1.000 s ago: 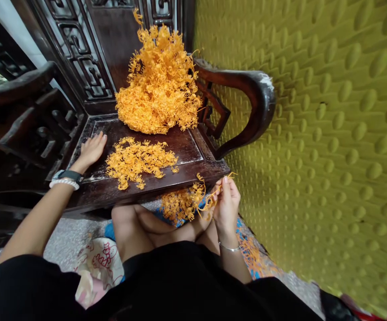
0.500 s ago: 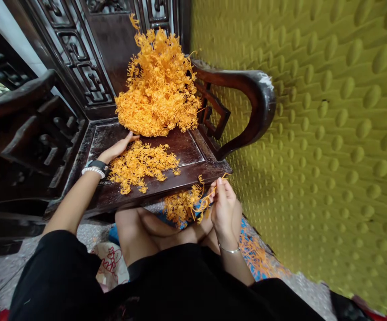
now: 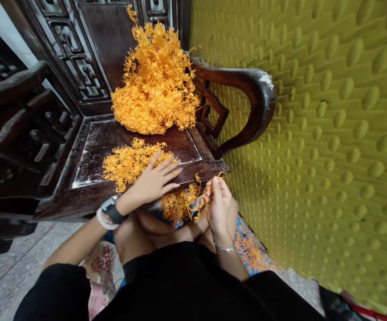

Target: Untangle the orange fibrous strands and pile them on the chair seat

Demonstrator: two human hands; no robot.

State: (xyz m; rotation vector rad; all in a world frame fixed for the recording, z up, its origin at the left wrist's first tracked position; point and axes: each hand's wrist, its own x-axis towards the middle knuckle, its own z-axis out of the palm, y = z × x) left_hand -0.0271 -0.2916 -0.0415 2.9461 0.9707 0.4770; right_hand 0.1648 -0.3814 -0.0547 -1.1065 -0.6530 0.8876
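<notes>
We're seeing the left hand palm-down, fingers splayed, gripping nothing visible — the small orange pile is lying left of and partly beneath those fingers, nearer than the right hand. Right fingers are pinching an orange strand, running lower-left to upper-right. We're not making out left-palm contact.

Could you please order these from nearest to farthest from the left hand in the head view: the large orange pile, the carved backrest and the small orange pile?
1. Small orange pile: on the seat, partly hidden by the left hand.
2. Large orange pile: farther back.
3. Carved backrest: behind the large orange pile.
</notes>
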